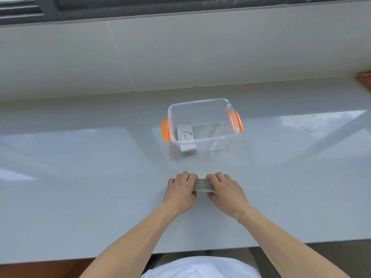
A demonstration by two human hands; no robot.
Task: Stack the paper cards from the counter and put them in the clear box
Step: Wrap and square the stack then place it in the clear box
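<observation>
A stack of paper cards (203, 185) stands on its edge on the pale counter (100, 177), its many thin edges facing up. My left hand (180, 192) grips the stack's left end and my right hand (225, 192) grips its right end. Beyond them stands the clear box (202, 125) with orange side handles (165, 130), open at the top. Inside it, against the left side, lies a small pile of white cards (185, 136); the top one reads "love".
A tiled wall (180, 57) rises behind the counter, with a dark window frame above. An orange-brown object (365, 79) shows at the far right edge. The counter's front edge (180, 251) runs just before my body.
</observation>
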